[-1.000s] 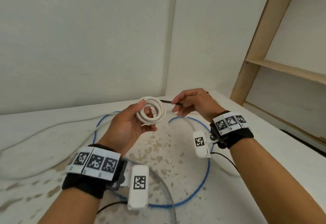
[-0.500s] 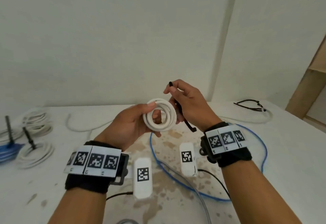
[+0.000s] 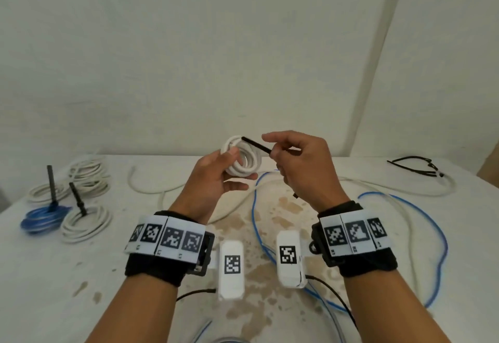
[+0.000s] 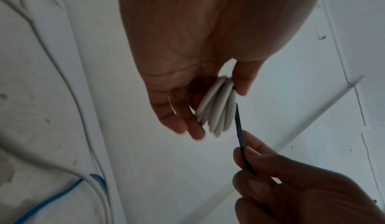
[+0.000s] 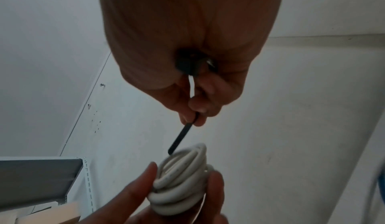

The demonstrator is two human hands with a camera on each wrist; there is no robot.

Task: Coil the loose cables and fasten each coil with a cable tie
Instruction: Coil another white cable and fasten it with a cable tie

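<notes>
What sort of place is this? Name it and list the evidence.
Probably a bare workroom or storage space, not a lived-in room: a stained white table against plain white walls, finished cable coils with black ties at its left, and metal shelving seen from the right wrist.

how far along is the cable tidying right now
Done: on the table's left, a blue coil and a white coil each carry an upright black tie; another white coil lies behind, its tie not visible. In hand: the left hand holds a small white coil while the right hand pinches a black cable tie, tip at the coil, not yet looped. Left: the loose blue cable and long white cable.
</notes>
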